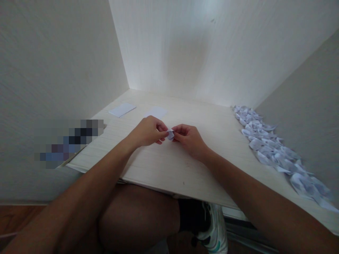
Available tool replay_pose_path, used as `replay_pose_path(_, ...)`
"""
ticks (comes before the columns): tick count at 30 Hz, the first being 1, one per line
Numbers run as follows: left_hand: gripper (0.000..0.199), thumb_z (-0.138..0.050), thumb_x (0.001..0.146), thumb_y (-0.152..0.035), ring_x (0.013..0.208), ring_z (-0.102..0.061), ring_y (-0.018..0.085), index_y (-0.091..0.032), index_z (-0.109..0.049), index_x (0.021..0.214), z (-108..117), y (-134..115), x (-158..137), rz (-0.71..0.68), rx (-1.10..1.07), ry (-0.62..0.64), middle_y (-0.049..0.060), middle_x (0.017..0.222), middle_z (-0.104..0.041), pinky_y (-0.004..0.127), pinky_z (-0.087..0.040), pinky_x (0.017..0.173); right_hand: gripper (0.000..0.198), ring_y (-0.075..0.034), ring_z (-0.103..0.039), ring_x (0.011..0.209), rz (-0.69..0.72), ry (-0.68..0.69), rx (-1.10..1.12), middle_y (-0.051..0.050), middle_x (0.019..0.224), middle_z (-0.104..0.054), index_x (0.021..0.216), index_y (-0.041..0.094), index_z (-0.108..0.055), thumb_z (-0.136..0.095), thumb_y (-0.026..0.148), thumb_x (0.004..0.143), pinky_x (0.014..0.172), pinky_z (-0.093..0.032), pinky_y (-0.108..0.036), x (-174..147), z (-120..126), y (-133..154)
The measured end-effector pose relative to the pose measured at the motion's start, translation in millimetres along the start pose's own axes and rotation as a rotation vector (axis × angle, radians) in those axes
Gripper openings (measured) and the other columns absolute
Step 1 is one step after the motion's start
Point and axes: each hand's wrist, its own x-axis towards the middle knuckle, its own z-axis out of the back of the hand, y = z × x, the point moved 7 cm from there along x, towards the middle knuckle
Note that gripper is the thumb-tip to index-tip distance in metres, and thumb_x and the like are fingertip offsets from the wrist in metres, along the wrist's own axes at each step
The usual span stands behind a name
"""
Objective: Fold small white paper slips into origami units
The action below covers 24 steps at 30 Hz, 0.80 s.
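Observation:
Between my two hands, over the middle of the table, is a small folded piece of white paper (pixel 170 134). My left hand (pixel 149 131) pinches its left side between thumb and fingers. On the other side, my right hand (pixel 189 138) grips the paper's right edge the same way. The fingertips cover part of the paper, so its full shape is hidden. Just beyond my left hand lies a flat white sheet (pixel 157 112). Farther left rests a stack of white paper slips (pixel 122 109).
Many folded white papers (pixel 275 150) lie in a long row along the table's right side, against the wall. Pale walls enclose the white table (pixel 159 169) at the left, back and right. A blurred patch covers something at the left edge. My leg and shoe are below the front edge.

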Motion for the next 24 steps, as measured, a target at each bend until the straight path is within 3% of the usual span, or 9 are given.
replay_pose_path(3, 0.011, -0.079, 0.076, -0.026, 0.059, -0.073, 0.021, -0.015, -0.077, 0.075, -1, 0, 2, -0.065, 0.066, -0.050, 0.008, 0.067, -0.074, 0.031, -0.061, 0.051, 0.026, -0.014, -0.066, 0.069, 0.018, -0.020, -0.037, -0.003, 0.077, -0.075, 0.080, 0.018, -0.074, -0.084, 0.041, 0.072, 0.071, -0.055, -0.031, -2, 0, 3)
replay_pose_path(8, 0.019, -0.078, 0.079, -0.031, 0.065, -0.073, 0.021, -0.013, -0.077, 0.084, -7, 1, 2, -0.098, -0.074, -0.064, 0.011, 0.075, -0.076, 0.032, -0.063, 0.054, 0.031, -0.015, -0.068, 0.067, 0.046, -0.089, -0.036, -0.005, 0.075, -0.075, 0.080, 0.018, -0.072, -0.084, 0.046, 0.072, 0.068, -0.056, -0.031, -1, 3, 3)
replay_pose_path(13, 0.022, -0.078, 0.079, -0.030, 0.064, -0.073, 0.022, -0.013, -0.079, 0.093, -4, -1, 1, -0.155, 0.005, -0.147, 0.009, 0.074, -0.076, 0.033, -0.063, 0.054, 0.013, -0.017, -0.070, 0.066, 0.107, -0.193, -0.158, -0.006, 0.076, -0.077, 0.081, 0.018, -0.074, -0.077, 0.030, 0.078, 0.067, -0.056, -0.032, -2, 9, 6)
replay_pose_path(19, 0.015, -0.079, 0.079, -0.027, 0.064, -0.075, 0.022, -0.015, -0.081, 0.088, -5, -3, -2, -0.138, 0.076, -0.271, 0.008, 0.070, -0.077, 0.032, -0.061, 0.059, 0.005, -0.019, -0.072, 0.066, 0.156, -0.298, -0.348, -0.006, 0.075, -0.078, 0.081, 0.019, -0.077, -0.074, 0.023, 0.080, 0.069, -0.057, -0.034, -11, 13, 18)
replay_pose_path(24, 0.012, -0.080, 0.078, -0.022, 0.064, -0.075, 0.021, -0.015, -0.081, 0.088, -7, -8, -7, -0.092, -0.004, -0.352, 0.007, 0.073, -0.079, 0.030, -0.061, 0.061, 0.005, -0.021, -0.074, 0.070, 0.199, -0.348, -0.410, -0.006, 0.076, -0.079, 0.079, 0.022, -0.078, -0.076, 0.025, 0.081, 0.074, -0.058, -0.038, -15, 16, 28)
